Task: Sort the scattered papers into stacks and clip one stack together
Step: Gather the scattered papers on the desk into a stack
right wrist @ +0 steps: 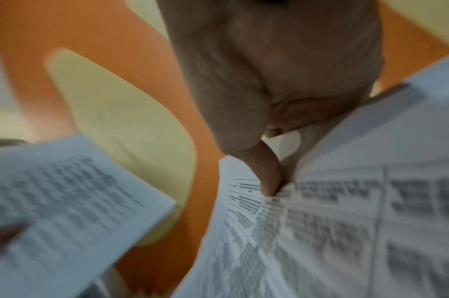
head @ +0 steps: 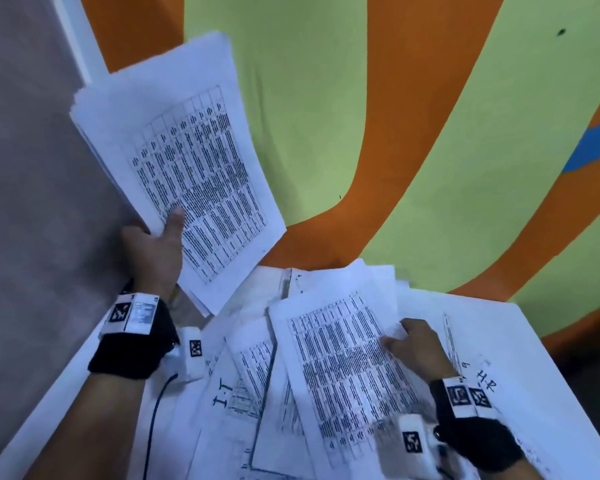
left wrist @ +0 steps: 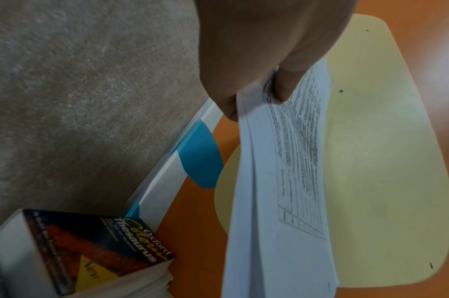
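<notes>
Your left hand [head: 155, 252] grips a stack of printed papers [head: 184, 157] by its near edge, thumb [head: 174, 220] on top and fingers beneath, holding it raised above the left side of the counter [head: 413, 116]. Your right hand [head: 418, 344] pinches the edge of a table-printed sheet [head: 343, 368] lying atop the scattered papers [head: 257, 375], thumb [right wrist: 265, 177] pressed onto the print. Those loose sheets overlap on a white board [head: 499, 341] bearing handwritten marks. Beyond them spreads the orange-and-green counter; a thesaurus [left wrist: 95, 246] rests at its left edge
</notes>
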A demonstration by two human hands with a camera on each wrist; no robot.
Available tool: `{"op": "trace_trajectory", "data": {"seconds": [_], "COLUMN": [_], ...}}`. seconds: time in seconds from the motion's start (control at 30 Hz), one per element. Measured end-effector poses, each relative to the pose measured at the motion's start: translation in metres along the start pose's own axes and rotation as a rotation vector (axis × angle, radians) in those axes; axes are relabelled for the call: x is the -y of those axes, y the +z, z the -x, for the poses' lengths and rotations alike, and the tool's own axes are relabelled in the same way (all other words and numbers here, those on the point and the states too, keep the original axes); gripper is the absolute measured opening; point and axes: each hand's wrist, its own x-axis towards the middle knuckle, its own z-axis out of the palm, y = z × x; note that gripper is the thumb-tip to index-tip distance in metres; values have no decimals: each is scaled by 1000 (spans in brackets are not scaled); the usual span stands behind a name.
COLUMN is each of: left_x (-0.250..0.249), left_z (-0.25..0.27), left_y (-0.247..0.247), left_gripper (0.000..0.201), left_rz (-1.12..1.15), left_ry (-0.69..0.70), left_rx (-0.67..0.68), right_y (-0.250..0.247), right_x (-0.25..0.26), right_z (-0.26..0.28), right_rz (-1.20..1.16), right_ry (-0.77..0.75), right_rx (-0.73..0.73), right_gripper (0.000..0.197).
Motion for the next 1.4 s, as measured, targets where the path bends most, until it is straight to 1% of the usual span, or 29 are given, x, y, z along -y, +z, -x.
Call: {"op": "trace_trajectory", "data": {"seconds": [0.07,0.1,0.17,0.3,0.33,0.37,0.4,0.5,0.57,0.63,0.67,0.7,0.77,0.8,0.83,0.87,0.93,1.0,1.03,1.07,1.1,1.17,1.23,1.27,1.3,1.33,1.4], "left_x": [5,8,11,17,21,25,26,31,29,28,28,28,31,32,32,31,31,30,31,31,28,27,25,25,25,24,22], "left_z": [-1,0,4,11,10,8,7,8,11,16,17,18,17,17,16,16,15,14,13,13,13,14,14,13,14,15,18], "left_y": [1,2,4,11,12,14,14,17,21,24,24,23,20,18,17,16,15,15,15,14,14,12,10,9,9,8,8], "left_gripper": [44,46,49,45,38,30,27,37,38,31,29,29,37,37,33,31,39,38,35,30,26,25,24,28,32,31,17], "left_rz": [-6,-22,-44,0,4,3,0,-6,-18,-22,-21,-22,-39,-43,-43,-36,-20,-21,-16,-14,-12,-14,-1,1,1,-4,-18], "left_ry": [7,18,26,58,63,59,51,57,51,40,34,28,21,17,6,-3,-25,-34,-35,-39,-46,-59,-85,-80,-61,-59,-53], "left_rx": [16,26,56,87,82,77,81,94,92,108,122,137,140,138,136,129,107,108,106,99,93,94,104,100,99,94,77], "right_y": [10,17,27,37,36,35,35,43,52,58,58,58,54,49,40,30,8,-12,-19,-20,-18,3,33,47,55,60,66], "right_x": [-11,-14,-14,-16,-16,-17,-18,-18,-14,-12,-12,-13,-16,-16,-14,-10,-8,-3,0,2,3,1,-5,-6,-4,-3,1], "right_z": [2,3,1,-3,-3,-4,-4,-5,-6,-7,-8,-8,-6,-5,-4,-2,-3,-5,-5,-6,-5,-6,-5,-4,-2,0,5], "right_rz": [28,47,48,-1,-21,-48,-68,-23,53,99,90,66,-5,-41,-79,-106,-145,-210,-224,-207,-143,44,136,177,232,263,214], "right_ry": [51,64,73,109,116,126,146,213,222,221,217,201,138,107,81,60,8,-59,-63,-25,23,114,163,158,139,109,38], "right_rx": [98,117,89,-22,-44,-43,-19,103,144,152,152,139,60,23,5,0,10,22,48,87,138,237,266,256,238,222,195], "right_gripper": [40,35,26,21,24,30,38,64,69,63,56,47,24,15,10,11,17,34,39,39,38,39,50,54,54,48,28]}}
